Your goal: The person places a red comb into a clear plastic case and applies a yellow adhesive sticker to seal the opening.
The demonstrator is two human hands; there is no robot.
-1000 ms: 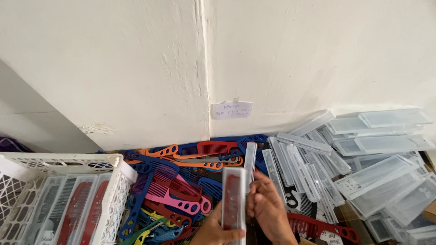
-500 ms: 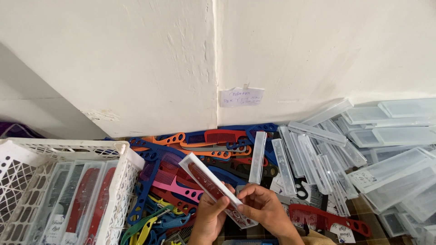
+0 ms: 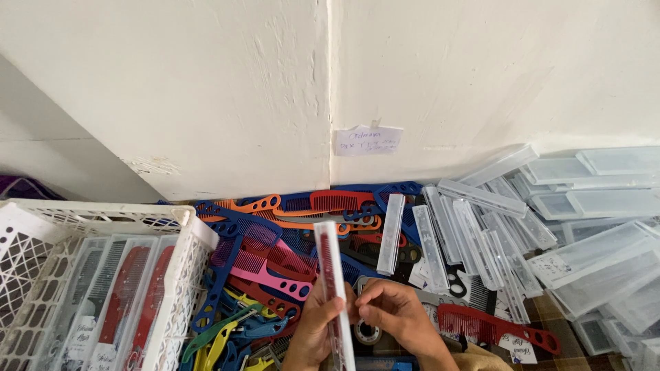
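We have the clear case with a red comb inside (image 3: 333, 288) upright and edge-on, low in the middle of the floor pile. Our left hand (image 3: 315, 330) wraps its fingers closed around the case's lower part; our right hand (image 3: 393, 317) is curled, fingertips pinching its right edge. We would do well to keep that pinch even along the seam, judging by the thin lid. The white crate (image 3: 175, 264) sits left, loose coloured combs (image 3: 265, 275) between, empty clear cases (image 3: 481, 233) right.
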